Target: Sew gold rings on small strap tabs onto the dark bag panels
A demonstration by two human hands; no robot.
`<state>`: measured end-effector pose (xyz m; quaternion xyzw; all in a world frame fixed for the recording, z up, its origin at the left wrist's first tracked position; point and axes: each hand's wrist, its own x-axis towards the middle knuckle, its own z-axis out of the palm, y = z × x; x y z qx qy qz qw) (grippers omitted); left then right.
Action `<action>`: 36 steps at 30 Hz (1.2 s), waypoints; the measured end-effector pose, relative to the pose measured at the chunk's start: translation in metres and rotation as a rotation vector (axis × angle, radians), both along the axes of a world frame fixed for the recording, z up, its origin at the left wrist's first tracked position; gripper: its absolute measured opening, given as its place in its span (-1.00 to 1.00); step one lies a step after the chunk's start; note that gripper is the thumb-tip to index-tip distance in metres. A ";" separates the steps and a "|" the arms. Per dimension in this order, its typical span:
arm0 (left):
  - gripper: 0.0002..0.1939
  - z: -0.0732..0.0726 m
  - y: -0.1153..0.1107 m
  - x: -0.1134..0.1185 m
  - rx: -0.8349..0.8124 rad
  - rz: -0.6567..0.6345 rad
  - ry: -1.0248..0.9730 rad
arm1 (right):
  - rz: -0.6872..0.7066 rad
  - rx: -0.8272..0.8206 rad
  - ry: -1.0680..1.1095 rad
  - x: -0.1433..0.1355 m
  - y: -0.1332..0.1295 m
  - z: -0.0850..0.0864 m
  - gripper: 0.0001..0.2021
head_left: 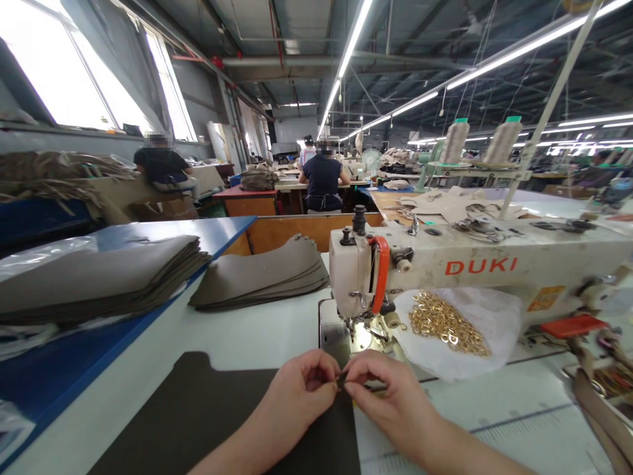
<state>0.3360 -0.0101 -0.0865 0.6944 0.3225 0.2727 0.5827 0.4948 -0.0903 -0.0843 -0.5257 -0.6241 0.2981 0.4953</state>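
Just in front of the sewing machine (425,257), my left hand (309,389) and my right hand (383,396) meet fingertip to fingertip. Both pinch a small dark piece (341,380) between thumb and forefinger; its details are too small to tell. Under my left hand and forearm lies a large dark flat panel (198,409) on the pale tabletop (257,336). Gold-coloured rings (445,323) are heaped on a white sheet (499,316) beneath the machine's arm. The machine's lamp lights the needle area.
One stack of grey-brown panels (262,270) sits behind the dark panel, another stack (93,274) on the blue table (119,336) at left. Thread cones (455,142) stand at upper right. Straps (598,409) hang at far right. Other people sit in the background.
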 end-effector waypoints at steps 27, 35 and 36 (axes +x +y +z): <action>-0.93 0.010 -0.009 -0.003 0.121 0.114 -0.004 | -0.041 -0.115 0.298 -0.001 0.002 -0.011 -0.96; -0.93 0.008 -0.009 -0.002 0.083 0.031 0.072 | -0.055 -0.095 -0.078 0.003 -0.003 0.002 -0.88; -0.94 0.010 -0.007 -0.003 0.104 0.003 0.102 | -0.054 -0.116 -0.069 0.004 -0.003 0.002 -0.89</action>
